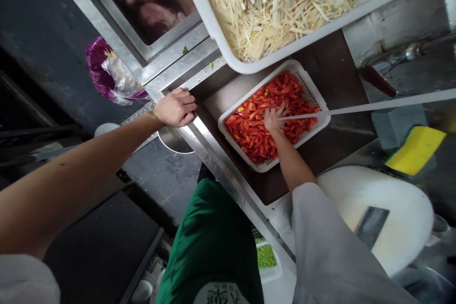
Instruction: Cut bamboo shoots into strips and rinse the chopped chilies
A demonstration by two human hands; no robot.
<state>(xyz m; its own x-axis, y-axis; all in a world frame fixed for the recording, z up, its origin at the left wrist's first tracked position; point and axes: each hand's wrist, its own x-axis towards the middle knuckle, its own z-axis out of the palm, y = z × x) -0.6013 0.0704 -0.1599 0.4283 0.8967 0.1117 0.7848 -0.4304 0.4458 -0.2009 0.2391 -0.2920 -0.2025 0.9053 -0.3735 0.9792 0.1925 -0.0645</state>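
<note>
My left hand (176, 108) rests on the steel edge (199, 135) of the sink, its fingers curled over the rim. Inside the sink stands a white perforated plastic basket (272, 165) full of cut red chilli peppers (256, 128). Among the peppers lies my right hand (275, 119), fingers spread and partly sunk between the pieces. A long, thin pale line (359, 108), a water stream or a tube, crosses from the right and ends beside that hand; I cannot tell which it is.
Above the sink, a larger white basket (231, 59) carries pale shredded strips. Raw meat (156, 0) lies in a steel basin at upper left. On the right are a tap (402, 57), a yellow cloth or sponge (415, 149) and a round chopping board (402, 228) with a cleaver (372, 226).
</note>
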